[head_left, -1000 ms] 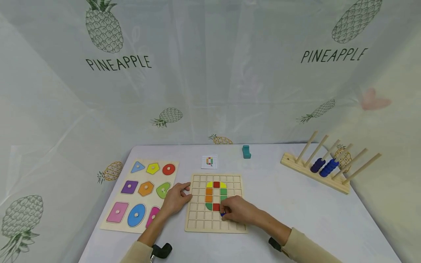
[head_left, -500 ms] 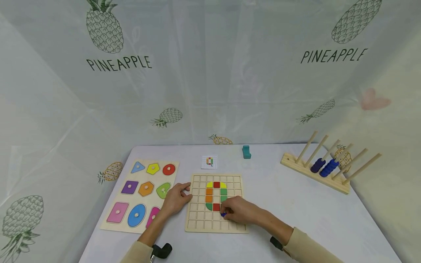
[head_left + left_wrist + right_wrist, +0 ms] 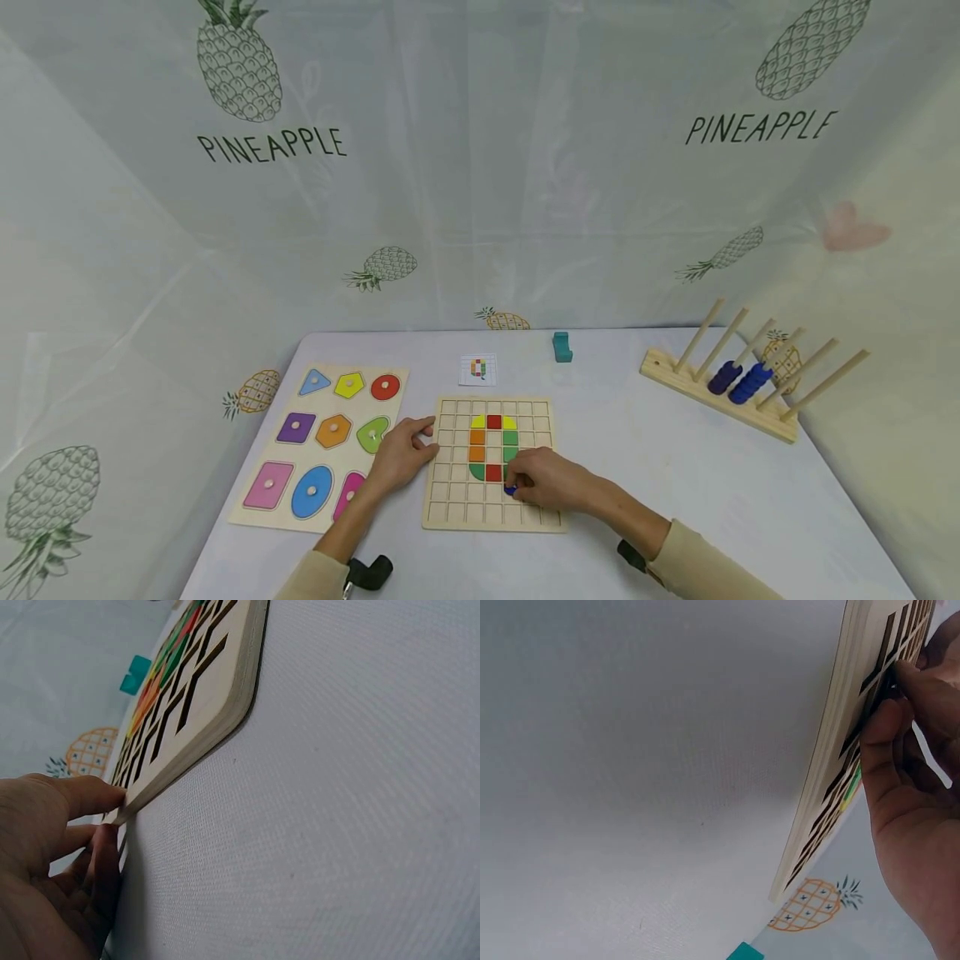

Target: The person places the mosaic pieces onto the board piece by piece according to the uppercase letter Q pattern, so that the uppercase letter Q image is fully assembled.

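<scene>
In the head view a wooden grid board (image 3: 459, 514) lies flat with coloured tiles set in a ring in its middle. My right hand (image 3: 551, 478) is over the board's lower right part and pinches a small blue tile (image 3: 510, 490) just below the ring's lower right corner. Fingers mostly cover that tile, and in the right wrist view it is barely visible. At the board's left edge rests my left hand (image 3: 402, 454), its fingertips touching the side of the board, as the left wrist view also shows.
Left of the board lies a shape puzzle (image 3: 352, 450) with knobbed pieces. A small pattern card (image 3: 477, 369) and a teal block (image 3: 562, 347) sit behind it. A peg rack (image 3: 720, 396) with blue beads stands at the right. Patterned cloth hangs behind the white table (image 3: 637, 417).
My right hand has shifted very slightly to the right with the blue tile, staying over the same part of the board. My left hand has stayed in place.
</scene>
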Demonstrator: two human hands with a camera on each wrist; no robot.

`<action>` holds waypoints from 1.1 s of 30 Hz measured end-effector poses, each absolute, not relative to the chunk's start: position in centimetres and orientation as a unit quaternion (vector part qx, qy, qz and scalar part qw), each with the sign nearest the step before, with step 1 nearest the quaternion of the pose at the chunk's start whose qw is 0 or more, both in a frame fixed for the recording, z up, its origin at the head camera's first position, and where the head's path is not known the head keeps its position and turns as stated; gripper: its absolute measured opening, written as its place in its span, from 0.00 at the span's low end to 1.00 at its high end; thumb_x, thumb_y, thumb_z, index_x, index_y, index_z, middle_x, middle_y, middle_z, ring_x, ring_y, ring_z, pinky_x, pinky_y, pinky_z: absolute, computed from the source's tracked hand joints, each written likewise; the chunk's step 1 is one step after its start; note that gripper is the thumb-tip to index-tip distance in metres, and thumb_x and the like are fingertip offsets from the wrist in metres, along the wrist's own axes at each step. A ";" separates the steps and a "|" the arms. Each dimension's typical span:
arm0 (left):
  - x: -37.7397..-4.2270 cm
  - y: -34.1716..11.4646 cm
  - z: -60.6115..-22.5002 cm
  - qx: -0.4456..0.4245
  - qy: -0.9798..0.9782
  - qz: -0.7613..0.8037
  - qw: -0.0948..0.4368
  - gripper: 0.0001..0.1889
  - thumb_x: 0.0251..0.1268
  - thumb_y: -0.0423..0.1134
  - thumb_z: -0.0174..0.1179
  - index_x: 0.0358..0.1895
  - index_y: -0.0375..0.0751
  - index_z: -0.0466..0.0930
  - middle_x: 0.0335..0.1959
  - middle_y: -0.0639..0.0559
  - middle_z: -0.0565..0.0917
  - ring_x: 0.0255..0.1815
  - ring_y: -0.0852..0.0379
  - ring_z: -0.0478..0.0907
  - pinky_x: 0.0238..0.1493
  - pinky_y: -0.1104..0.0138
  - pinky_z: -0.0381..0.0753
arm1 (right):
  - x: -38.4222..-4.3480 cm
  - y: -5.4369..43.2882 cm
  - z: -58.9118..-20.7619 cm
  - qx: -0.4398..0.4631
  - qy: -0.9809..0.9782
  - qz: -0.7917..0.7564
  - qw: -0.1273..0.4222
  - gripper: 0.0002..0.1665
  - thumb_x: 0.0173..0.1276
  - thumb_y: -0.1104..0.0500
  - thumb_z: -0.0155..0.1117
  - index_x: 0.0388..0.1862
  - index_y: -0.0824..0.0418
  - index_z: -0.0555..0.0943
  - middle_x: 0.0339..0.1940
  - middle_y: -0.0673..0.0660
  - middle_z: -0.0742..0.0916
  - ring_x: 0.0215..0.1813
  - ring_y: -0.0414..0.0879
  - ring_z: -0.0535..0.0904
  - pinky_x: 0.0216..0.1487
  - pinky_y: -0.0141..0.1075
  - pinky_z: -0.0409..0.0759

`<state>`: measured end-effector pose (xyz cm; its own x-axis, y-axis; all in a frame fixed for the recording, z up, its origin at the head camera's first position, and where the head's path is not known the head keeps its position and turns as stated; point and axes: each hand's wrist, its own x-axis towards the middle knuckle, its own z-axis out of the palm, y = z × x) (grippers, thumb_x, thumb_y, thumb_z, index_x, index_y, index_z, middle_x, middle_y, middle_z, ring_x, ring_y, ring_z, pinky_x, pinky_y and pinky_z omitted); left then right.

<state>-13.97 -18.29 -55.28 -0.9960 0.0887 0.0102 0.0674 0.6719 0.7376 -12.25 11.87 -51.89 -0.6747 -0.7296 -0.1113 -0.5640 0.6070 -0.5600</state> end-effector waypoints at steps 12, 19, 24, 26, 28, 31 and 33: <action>-13.9 -18.3 -55.2 0.044 0.914 0.403 0.010 0.26 0.60 0.37 0.70 0.63 0.37 0.80 0.40 0.57 0.80 0.30 0.64 0.76 0.31 0.70 0.73 | -12.2 12.0 -52.0 -0.353 0.885 -0.255 0.162 0.04 0.65 0.55 0.72 0.32 0.48 0.84 0.26 0.39 0.76 0.31 0.33 0.71 0.33 0.26 0.72; -13.9 -18.3 -55.3 0.044 0.915 0.400 0.008 0.27 0.60 0.37 0.70 0.63 0.37 0.80 0.40 0.57 0.80 0.30 0.65 0.76 0.31 0.70 0.73 | -12.1 12.0 -52.1 -0.354 0.888 -0.251 0.153 0.09 0.64 0.53 0.74 0.27 0.47 0.81 0.24 0.38 0.75 0.30 0.32 0.70 0.31 0.26 0.71; -13.9 -18.3 -55.3 0.045 0.916 0.399 0.010 0.26 0.60 0.37 0.70 0.63 0.37 0.80 0.40 0.57 0.80 0.31 0.65 0.76 0.31 0.70 0.73 | -12.0 11.8 -52.0 -0.354 0.890 -0.247 0.148 0.10 0.64 0.53 0.74 0.26 0.47 0.80 0.24 0.38 0.75 0.29 0.31 0.69 0.30 0.26 0.71; -13.9 -18.3 -55.2 0.045 0.915 0.400 0.010 0.26 0.60 0.37 0.70 0.63 0.37 0.80 0.40 0.57 0.80 0.31 0.64 0.76 0.31 0.70 0.73 | -11.9 11.8 -52.0 -0.355 0.890 -0.246 0.147 0.11 0.64 0.53 0.74 0.26 0.47 0.80 0.23 0.38 0.75 0.29 0.31 0.69 0.30 0.26 0.71; -13.9 -18.3 -55.3 0.046 0.915 0.400 0.011 0.26 0.60 0.37 0.70 0.63 0.36 0.80 0.40 0.57 0.80 0.31 0.64 0.75 0.31 0.70 0.72 | -11.9 11.7 -52.0 -0.355 0.891 -0.243 0.145 0.11 0.64 0.53 0.74 0.26 0.46 0.80 0.23 0.38 0.75 0.28 0.31 0.69 0.30 0.26 0.71; -13.9 -18.3 -55.2 0.045 0.915 0.401 0.013 0.26 0.60 0.37 0.70 0.63 0.36 0.80 0.40 0.57 0.80 0.32 0.64 0.75 0.31 0.70 0.72 | -11.9 11.7 -52.0 -0.354 0.892 -0.241 0.145 0.11 0.64 0.52 0.74 0.25 0.46 0.80 0.23 0.38 0.75 0.28 0.31 0.69 0.30 0.26 0.70; -13.9 -18.3 -55.2 0.046 0.915 0.401 0.013 0.26 0.60 0.37 0.70 0.63 0.36 0.80 0.40 0.57 0.80 0.31 0.64 0.75 0.31 0.70 0.72 | -11.9 11.7 -52.0 -0.353 0.892 -0.241 0.146 0.11 0.64 0.52 0.74 0.25 0.47 0.79 0.23 0.38 0.75 0.28 0.31 0.69 0.30 0.26 0.70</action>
